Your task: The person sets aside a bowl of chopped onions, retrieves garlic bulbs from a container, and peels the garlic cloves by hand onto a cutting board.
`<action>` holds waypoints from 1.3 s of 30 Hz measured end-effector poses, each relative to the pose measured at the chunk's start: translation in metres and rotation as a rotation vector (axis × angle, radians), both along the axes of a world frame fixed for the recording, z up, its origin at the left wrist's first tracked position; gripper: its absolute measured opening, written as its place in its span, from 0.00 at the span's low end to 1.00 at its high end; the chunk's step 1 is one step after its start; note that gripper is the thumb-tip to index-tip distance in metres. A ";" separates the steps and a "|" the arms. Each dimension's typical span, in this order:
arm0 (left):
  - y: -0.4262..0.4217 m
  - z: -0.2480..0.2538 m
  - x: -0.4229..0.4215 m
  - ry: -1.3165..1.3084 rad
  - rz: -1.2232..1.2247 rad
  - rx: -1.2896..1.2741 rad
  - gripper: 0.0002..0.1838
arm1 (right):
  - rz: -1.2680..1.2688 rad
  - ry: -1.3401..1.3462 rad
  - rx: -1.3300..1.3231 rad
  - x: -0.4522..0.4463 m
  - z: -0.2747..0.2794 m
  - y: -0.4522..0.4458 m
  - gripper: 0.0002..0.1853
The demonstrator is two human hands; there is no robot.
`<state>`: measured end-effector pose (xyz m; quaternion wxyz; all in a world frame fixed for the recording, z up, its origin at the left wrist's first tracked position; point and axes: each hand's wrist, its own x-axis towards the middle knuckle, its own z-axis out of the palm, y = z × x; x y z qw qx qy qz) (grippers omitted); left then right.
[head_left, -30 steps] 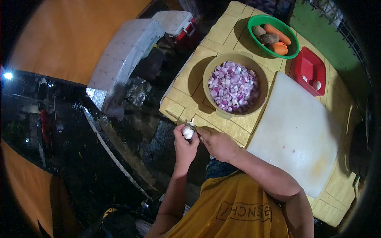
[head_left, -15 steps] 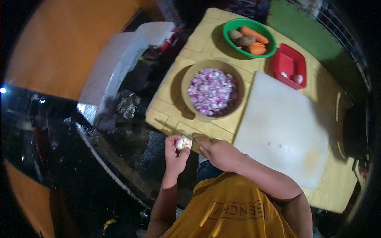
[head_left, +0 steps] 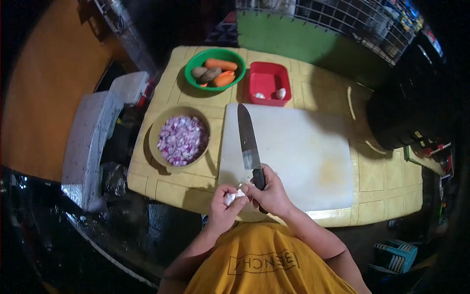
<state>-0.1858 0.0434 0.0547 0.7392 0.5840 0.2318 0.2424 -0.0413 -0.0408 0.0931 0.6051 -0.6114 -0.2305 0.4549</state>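
Pinching a garlic bulb [head_left: 232,198] in the left hand [head_left: 221,211], low in front of a mustard shirt [head_left: 259,240]. Grips a knife [head_left: 247,138] by its black handle in the right hand [head_left: 274,197], thumb brought up to the bulb; cannot tell how firmly it presses. Has the bulb directly left of the right hand, seated in the left and so nearer to that one; cannot make out its long axis. Points the blade away from the body, leaning slightly left, bulb beside the handle end and well apart from the tip. Carries that blade over a white cutting board [head_left: 298,142]; cannot tell whether it touches. Left of the board, on a yellow-covered table [head_left: 387,169], keeps a bowl [head_left: 153,139] of chopped onion [head_left: 182,139]. Beyond, shows a red tray [head_left: 267,81] with pale garlic [head_left: 281,93] inside, then, left of it, a green basin [head_left: 193,62] of carrots [head_left: 221,64] and brown roots [head_left: 210,75]. Ends at a green panel [head_left: 298,41] below a wire grille [head_left: 338,22].
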 end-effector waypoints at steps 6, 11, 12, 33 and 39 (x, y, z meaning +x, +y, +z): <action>-0.023 -0.011 0.013 0.079 -0.029 0.455 0.15 | -0.025 -0.266 0.100 0.016 -0.021 -0.036 0.25; -0.037 -0.025 0.002 -0.121 -0.164 0.460 0.16 | -0.341 -0.371 -0.058 0.055 -0.028 -0.073 0.25; -0.040 -0.025 0.002 -0.123 -0.132 0.402 0.15 | -0.383 -0.405 -0.057 0.073 -0.036 -0.086 0.24; -0.079 -0.045 0.132 0.114 -0.476 0.778 0.40 | -0.575 -0.575 -0.163 0.265 -0.059 -0.129 0.18; -0.089 -0.048 0.140 0.066 -0.609 0.831 0.41 | -0.787 -0.264 -0.054 0.184 -0.080 -0.218 0.19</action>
